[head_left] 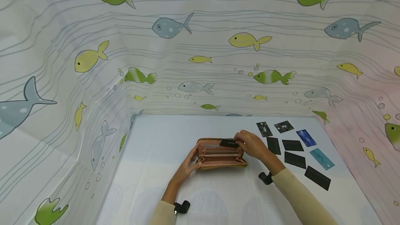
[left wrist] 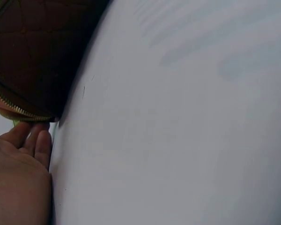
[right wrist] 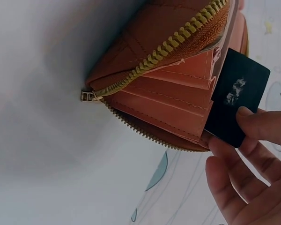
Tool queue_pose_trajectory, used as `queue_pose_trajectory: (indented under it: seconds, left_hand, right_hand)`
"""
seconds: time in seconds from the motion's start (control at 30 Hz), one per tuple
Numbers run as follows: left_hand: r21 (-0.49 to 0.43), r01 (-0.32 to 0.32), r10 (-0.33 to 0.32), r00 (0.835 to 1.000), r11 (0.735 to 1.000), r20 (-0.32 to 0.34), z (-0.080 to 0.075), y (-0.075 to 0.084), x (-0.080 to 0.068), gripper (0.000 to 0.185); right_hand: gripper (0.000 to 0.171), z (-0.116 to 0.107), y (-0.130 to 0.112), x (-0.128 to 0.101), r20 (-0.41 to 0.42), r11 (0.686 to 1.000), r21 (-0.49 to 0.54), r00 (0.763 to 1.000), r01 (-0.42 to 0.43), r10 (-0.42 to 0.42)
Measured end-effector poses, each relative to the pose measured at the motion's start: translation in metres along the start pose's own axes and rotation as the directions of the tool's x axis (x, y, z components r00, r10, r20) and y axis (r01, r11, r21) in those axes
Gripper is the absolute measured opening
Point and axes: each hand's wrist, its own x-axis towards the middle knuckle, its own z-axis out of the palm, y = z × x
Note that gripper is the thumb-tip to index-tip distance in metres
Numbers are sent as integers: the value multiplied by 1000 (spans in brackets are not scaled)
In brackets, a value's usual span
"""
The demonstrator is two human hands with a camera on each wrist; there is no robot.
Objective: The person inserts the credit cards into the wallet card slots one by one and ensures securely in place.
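An unzipped wallet (head_left: 222,165) with a pinkish-brown lining and several inner pockets lies on the table. In the right wrist view, its gold zipper (right wrist: 171,43) runs around the opening. My left hand (head_left: 185,169) holds the wallet's left end, thumb towards the front corner and fingers along the side. The left wrist view shows only part of that hand (left wrist: 21,164) by the zipper edge. My right hand (head_left: 252,144) pinches a black card (right wrist: 239,96) between thumb and fingers at the wallet's back right. The card's lower edge is hidden inside the wallet.
On the table's right side lie several black cards (head_left: 293,145), a blue card (head_left: 306,138) and a teal card (head_left: 322,159). A fish-patterned sheet (head_left: 200,72) walls the table (head_left: 150,183) at the back and sides. Small black devices (head_left: 182,207) are worn on both wrists.
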Motion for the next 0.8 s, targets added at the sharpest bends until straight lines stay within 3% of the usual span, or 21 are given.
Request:
queue_pose_trajectory:
  seconds: [0.3, 0.8]
  left_hand:
    - [14, -20, 20, 1000, 1000, 6, -1, -3, 2, 75]
    - [13, 0, 0, 1000, 1000, 4, -2, 2, 2, 74]
  right_hand:
    - [11, -1, -3, 3, 3, 1000, -22, 1000, 14, -14]
    - [11, 2, -2, 6, 26, 999, -26, 999, 20, -20]
